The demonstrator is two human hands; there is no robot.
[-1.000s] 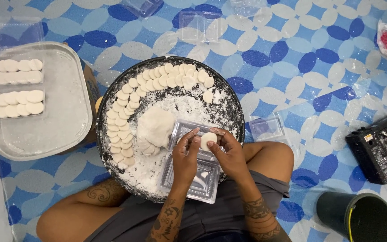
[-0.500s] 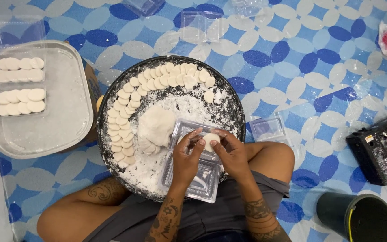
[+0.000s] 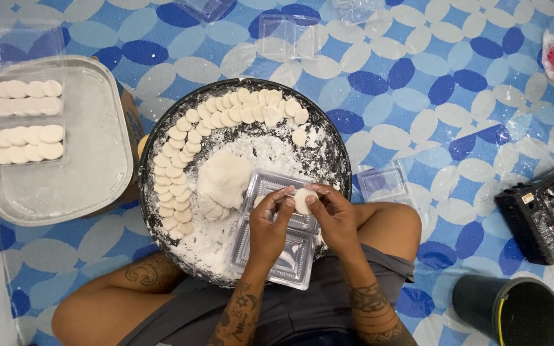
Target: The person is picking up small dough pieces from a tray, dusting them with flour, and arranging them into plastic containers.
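Right, both hands are on one white dough disc (image 3: 303,200). Left hand (image 3: 269,224) pinches its left edge, right hand (image 3: 332,214) pinches the right edge, fingers (image 3: 285,200) of both closed on it. The disc sits just above an open clear plastic clamshell box (image 3: 277,253) (hinged, two halves, looks empty under the hands, though part of it is hidden).

The box lies tilted on the near rim of a big round dark pan (image 3: 335,144), which is dusted with white flour. Inside the pan: a curved double row of small dough discs (image 3: 226,118) along the left and far side, one loose disc (image 3: 299,136) near the right end of the row, and a larger lump of dough (image 3: 224,179) just left of the box, touching a few slices.

Person sits on the floor with knees spread around the pan, on a blue and white patterned mat (image 3: 418,96).

Left of the pan: a rectangular metal tray (image 3: 91,173) with filled clear boxes of discs (image 3: 27,122). Spare empty clear boxes (image 3: 290,35) lie on the mat beyond the pan, one more (image 3: 385,182) beside the right knee. Far right: a black device (image 3: 543,214) and a dark bucket (image 3: 514,311).
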